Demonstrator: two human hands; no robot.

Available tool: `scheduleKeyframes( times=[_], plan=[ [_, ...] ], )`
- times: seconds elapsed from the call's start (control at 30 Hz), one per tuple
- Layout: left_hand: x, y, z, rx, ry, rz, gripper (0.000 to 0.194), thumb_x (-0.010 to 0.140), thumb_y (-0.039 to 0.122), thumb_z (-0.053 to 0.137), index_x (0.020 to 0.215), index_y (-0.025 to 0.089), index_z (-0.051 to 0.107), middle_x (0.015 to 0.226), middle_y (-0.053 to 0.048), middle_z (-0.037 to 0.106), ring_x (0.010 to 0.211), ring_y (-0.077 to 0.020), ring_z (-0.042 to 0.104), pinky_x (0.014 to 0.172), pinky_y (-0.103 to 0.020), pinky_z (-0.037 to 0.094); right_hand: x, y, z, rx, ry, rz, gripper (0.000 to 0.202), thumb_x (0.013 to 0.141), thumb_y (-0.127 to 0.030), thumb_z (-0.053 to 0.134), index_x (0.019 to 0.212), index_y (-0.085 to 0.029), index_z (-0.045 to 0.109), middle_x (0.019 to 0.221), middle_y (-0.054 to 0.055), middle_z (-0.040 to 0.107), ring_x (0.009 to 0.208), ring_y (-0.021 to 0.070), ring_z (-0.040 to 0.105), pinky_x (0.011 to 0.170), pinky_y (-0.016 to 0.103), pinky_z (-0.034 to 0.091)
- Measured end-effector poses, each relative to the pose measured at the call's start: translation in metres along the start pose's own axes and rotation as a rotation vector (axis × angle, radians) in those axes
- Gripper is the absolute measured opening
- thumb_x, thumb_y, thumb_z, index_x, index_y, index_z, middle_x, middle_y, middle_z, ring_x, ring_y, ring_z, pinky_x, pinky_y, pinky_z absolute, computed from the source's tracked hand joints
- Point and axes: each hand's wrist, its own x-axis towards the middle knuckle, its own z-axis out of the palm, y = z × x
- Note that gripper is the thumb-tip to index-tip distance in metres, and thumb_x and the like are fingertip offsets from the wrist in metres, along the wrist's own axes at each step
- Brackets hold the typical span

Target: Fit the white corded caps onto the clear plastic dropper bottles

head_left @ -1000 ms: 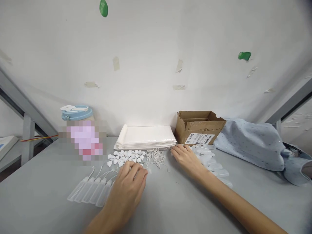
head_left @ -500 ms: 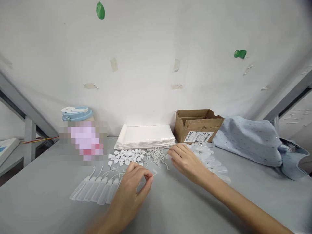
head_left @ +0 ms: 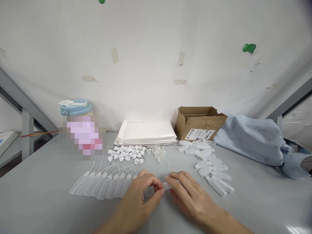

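Both hands (half-closed) pinch translucent plastic.

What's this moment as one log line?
right hand: holding translucent piece, partly hidden; left hand: at piece, grip unclear; left: stringed bottles; beyond: caps, loose strings; right: loose bottles

Slim translucent milky plastic bottles: smooth, soft sheen. Small white cone-shaped plastic caps: smooth, opaque. Thin off-white cords: matt. Flat white stack of sheets: glossy, plastic-looking top. Brown open cardboard box: matt, creased; white paper label, smooth. Pale blue dotted cloth: matt, wrinkled. Flat grey tabletop: smooth, faint sheen.
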Motion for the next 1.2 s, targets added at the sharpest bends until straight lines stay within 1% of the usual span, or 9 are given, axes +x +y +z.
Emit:
scheduleKeyframes(
  times=[0.07,0.17,0.27,0.43,0.53,0.63,0.77,0.93,1.2],
  plan=[
    [-0.001,-0.001,0.001,-0.003,0.009,0.018,0.015,0.083,0.027,0.049,0.074,0.022,0.060,0.075,0.000,0.058,0.072,-0.0160,0.054,0.051,-0.022,0.040,0.000,-0.001,-0.003,0.019,-0.020,-0.009,0.037,0.089,-0.004,0.040,0.123,-0.010,0.052,0.100,0.016,0.067,0.096,0.0246,0.063,0.082,0.038,0.056],
    [-0.002,-0.002,0.002,0.004,0.031,0.057,0.017,0.086,0.027,0.047,0.075,0.023,0.059,0.075,0.000,0.058,0.074,-0.0161,0.055,0.061,-0.026,0.044,0.000,-0.002,-0.006,0.068,-0.093,0.021,0.042,0.091,-0.006,0.038,0.130,-0.016,0.050,0.104,0.015,0.066,0.095,0.0232,0.063,0.078,0.036,0.057],
    [-0.003,-0.004,0.004,0.021,0.055,0.077,0.011,0.085,0.027,0.049,0.081,0.024,0.059,0.077,0.001,0.058,0.077,-0.0169,0.055,0.066,-0.028,0.046,0.001,-0.005,-0.007,0.234,-0.127,0.112,0.040,0.090,-0.009,0.042,0.129,-0.015,0.050,0.106,0.015,0.063,0.094,0.0214,0.062,0.077,0.033,0.057],
    [-0.008,-0.005,0.005,0.011,0.099,0.087,0.006,0.084,0.027,0.051,0.085,0.024,0.057,0.077,0.001,0.058,0.076,-0.0167,0.054,0.071,-0.031,0.046,0.010,-0.014,-0.010,0.675,-0.056,0.328,0.036,0.085,-0.009,0.053,0.119,-0.019,0.056,0.102,0.008,0.063,0.092,0.0155,0.063,0.079,0.026,0.055],
    [-0.009,-0.003,0.003,-0.036,0.112,0.066,0.008,0.083,0.028,0.052,0.087,0.025,0.059,0.076,0.001,0.059,0.075,-0.0169,0.055,0.072,-0.031,0.045,0.014,-0.020,-0.010,0.775,-0.017,0.435,0.033,0.081,-0.008,0.058,0.111,-0.021,0.060,0.093,0.005,0.066,0.085,0.0154,0.065,0.076,0.027,0.055],
    [-0.008,-0.001,0.000,-0.089,0.083,0.013,0.011,0.081,0.030,0.054,0.088,0.026,0.062,0.077,0.002,0.061,0.076,-0.0169,0.056,0.074,-0.032,0.045,0.014,-0.024,-0.008,0.810,0.047,0.513,0.040,0.078,-0.009,0.062,0.115,-0.025,0.058,0.089,0.002,0.068,0.081,0.0158,0.066,0.075,0.028,0.057],
    [-0.007,0.001,-0.003,-0.130,-0.008,-0.039,0.010,0.080,0.031,0.057,0.084,0.028,0.066,0.077,0.003,0.062,0.077,-0.0167,0.057,0.075,-0.031,0.045,0.012,-0.024,-0.006,0.800,0.063,0.424,0.054,0.080,-0.008,0.059,0.129,-0.029,0.051,0.099,0.005,0.069,0.087,0.0170,0.066,0.077,0.030,0.057],
    [-0.009,0.006,-0.001,-0.069,-0.009,-0.065,0.011,0.081,0.031,0.056,0.083,0.027,0.066,0.071,0.003,0.059,0.072,-0.0161,0.057,0.073,-0.030,0.045,0.012,-0.025,-0.006,0.859,0.051,0.341,0.059,0.085,-0.007,0.056,0.136,-0.034,0.045,0.109,0.006,0.068,0.096,0.0177,0.066,0.080,0.032,0.057],
    [-0.009,0.007,-0.004,-0.135,-0.022,-0.067,0.016,0.082,0.038,0.055,0.081,0.026,0.066,0.076,0.002,0.064,0.075,-0.0163,0.057,0.068,-0.027,0.044,0.015,-0.025,-0.012,0.886,0.100,0.404,0.048,0.082,-0.008,0.062,0.124,-0.031,0.060,0.099,0.007,0.072,0.085,0.0193,0.070,0.072,0.030,0.060]
  ],
)
